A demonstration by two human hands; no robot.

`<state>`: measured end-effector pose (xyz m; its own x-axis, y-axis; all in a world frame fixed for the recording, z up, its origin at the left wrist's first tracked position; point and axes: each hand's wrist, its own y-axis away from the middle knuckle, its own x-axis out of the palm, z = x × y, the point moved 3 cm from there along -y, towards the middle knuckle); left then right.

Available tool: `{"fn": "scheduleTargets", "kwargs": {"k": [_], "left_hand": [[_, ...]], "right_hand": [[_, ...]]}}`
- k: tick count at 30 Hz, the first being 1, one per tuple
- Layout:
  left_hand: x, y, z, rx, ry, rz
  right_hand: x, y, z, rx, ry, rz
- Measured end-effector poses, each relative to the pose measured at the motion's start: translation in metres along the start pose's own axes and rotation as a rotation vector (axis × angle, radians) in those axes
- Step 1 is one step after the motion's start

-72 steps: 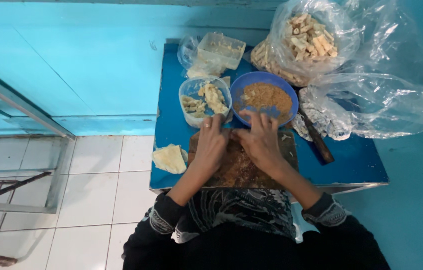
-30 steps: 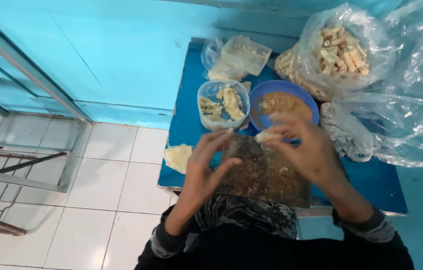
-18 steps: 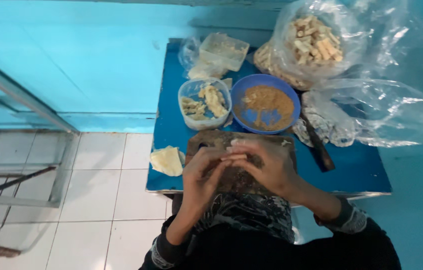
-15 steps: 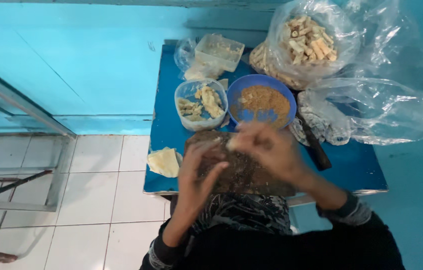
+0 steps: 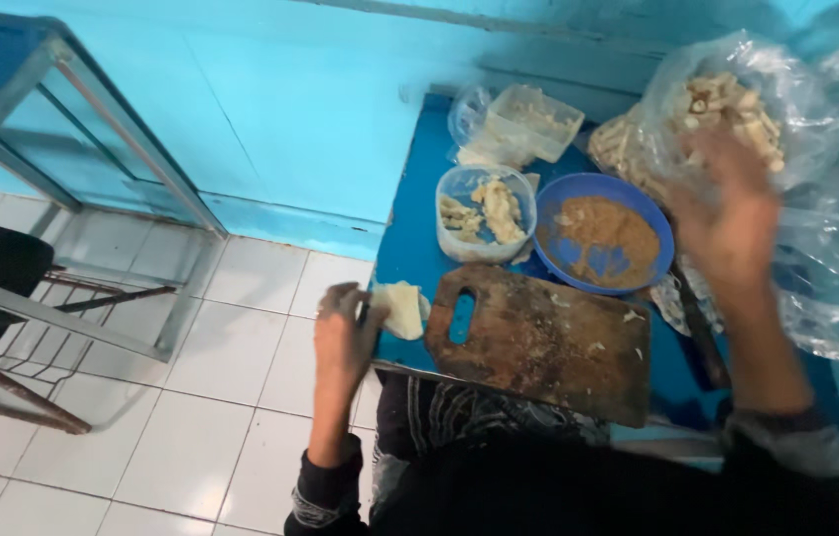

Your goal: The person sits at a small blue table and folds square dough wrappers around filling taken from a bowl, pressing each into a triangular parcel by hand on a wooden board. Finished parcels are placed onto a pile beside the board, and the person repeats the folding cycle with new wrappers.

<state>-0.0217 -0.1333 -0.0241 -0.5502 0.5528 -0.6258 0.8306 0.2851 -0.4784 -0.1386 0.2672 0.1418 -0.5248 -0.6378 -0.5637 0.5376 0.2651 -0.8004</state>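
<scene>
My left hand [image 5: 345, 333] rests at the left edge of the small blue table [image 5: 409, 248], its fingers touching a stack of pale thin dough sheets [image 5: 401, 308]. My right hand [image 5: 732, 213] is lifted and blurred, reaching to the clear plastic bag of pale rolled pieces [image 5: 727, 109] at the back right; whether it holds anything is unclear. Between the hands lies a worn wooden cutting board [image 5: 548, 342], bare except for a few crumbs. Behind it sit a blue bowl of brown filling [image 5: 603, 238] and a clear tub of pale chunks [image 5: 484, 208].
A clear lidded container [image 5: 528, 119] in a bag stands at the table's back. A dark-handled knife [image 5: 697, 328] lies right of the board, beside loose clear plastic bags [image 5: 836, 288]. Left of the table are white floor tiles [image 5: 231, 347], a metal frame [image 5: 92, 139] and a turquoise wall.
Both hands left the cutting board. My left hand moved left to the dough sheets; my right hand rose toward the bag at the back right. The camera swung left.
</scene>
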Motion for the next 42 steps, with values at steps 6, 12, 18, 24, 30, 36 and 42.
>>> {"fn": "scheduleTargets", "kwargs": {"k": [6,12,18,24,30,36,42], "left_hand": [[-0.018,0.001,-0.041,0.102,0.012,-0.027],[-0.036,0.018,-0.086,-0.016,0.516,0.087],[-0.031,0.04,-0.121,-0.128,0.664,0.303],[-0.024,0.042,-0.121,-0.17,0.549,0.274],[0.009,0.045,-0.138,0.053,0.706,0.333],[0.097,0.046,-0.141,-0.432,1.264,0.575],[0.105,0.052,-0.121,-0.418,1.192,0.296]], "right_hand": [[0.024,0.069,0.084,0.168,-0.29,0.387],[0.062,0.089,0.146,0.267,-0.868,0.388],[0.09,0.127,0.162,0.619,-1.131,0.401],[0.048,0.148,0.112,0.411,-0.228,0.352],[0.014,0.134,0.042,0.904,-0.655,0.233],[0.034,0.115,0.078,0.77,-1.035,0.349],[0.011,0.108,0.108,0.235,-0.203,-0.09]]}}
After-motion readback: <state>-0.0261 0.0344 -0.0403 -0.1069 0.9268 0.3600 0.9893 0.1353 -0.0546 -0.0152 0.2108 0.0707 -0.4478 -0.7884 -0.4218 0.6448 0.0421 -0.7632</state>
